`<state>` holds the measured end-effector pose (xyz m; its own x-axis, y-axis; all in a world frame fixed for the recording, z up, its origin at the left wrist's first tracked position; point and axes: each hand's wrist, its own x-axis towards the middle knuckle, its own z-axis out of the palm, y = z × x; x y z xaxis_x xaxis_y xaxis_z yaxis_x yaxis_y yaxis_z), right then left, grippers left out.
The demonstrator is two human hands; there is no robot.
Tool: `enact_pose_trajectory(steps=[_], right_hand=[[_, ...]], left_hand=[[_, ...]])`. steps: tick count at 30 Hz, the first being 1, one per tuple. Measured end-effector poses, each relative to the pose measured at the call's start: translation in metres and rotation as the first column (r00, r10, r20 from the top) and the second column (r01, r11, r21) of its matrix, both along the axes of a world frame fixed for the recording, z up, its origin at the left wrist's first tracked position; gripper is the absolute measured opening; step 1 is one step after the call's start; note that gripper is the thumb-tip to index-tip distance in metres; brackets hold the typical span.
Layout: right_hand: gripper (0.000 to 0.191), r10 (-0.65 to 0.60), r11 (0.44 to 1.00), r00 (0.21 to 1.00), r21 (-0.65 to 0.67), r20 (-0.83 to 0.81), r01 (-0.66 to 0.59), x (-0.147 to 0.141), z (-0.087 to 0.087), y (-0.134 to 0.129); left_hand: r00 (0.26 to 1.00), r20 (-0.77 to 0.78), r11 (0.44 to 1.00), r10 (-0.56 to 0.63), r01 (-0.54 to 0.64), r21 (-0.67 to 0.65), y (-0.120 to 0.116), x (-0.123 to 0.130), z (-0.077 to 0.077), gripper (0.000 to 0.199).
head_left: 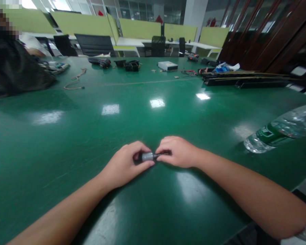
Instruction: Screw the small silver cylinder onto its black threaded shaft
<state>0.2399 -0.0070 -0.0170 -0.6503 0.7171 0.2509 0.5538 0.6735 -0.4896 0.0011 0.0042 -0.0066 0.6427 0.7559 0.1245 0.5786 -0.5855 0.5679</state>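
A small black-and-grey cylinder (147, 156) lies level just above or on the green table, its exact kind too small to make out. My left hand (124, 164) is closed around it, thumb on the near side and fingers on the far side. From its right end comes a narrow dark piece (156, 155), which the fingertips of my right hand (177, 152) pinch. The two hands almost meet at the joint between cylinder and narrow piece. Part of the narrow piece is hidden inside my right fingers.
A clear plastic bottle with a green label (275, 134) lies on its side at right. Along the far side are a cord (75, 80), a dark power tool (100, 62), black trays (132, 66), a silver box (167, 66) and long dark strips (234, 80). A person sits at far left.
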Motion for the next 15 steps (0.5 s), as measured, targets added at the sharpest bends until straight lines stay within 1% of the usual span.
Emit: enact_pose_trajectory(steps=[6,10,15], right_hand=[[0.018,-0.015,1.0,1.0,0.016,0.006,0.015,-0.0008,-0.0003,-0.0011],[0.015,0.013,1.0,1.0,0.024,0.0,-0.013,-0.0013,-0.0009,-0.001],[0.014,0.008,1.0,1.0,0.012,-0.005,-0.008,-0.0008,0.0,-0.001]], left_hand=[[1.0,0.0,1.0,-0.007,0.007,-0.005,0.0001,0.001,0.0,0.024],[1.0,0.008,1.0,-0.005,0.005,0.003,-0.0008,0.0016,0.001,0.023],[1.0,0.008,1.0,0.0,0.0,0.002,-0.0005,0.0013,0.0005,0.023]])
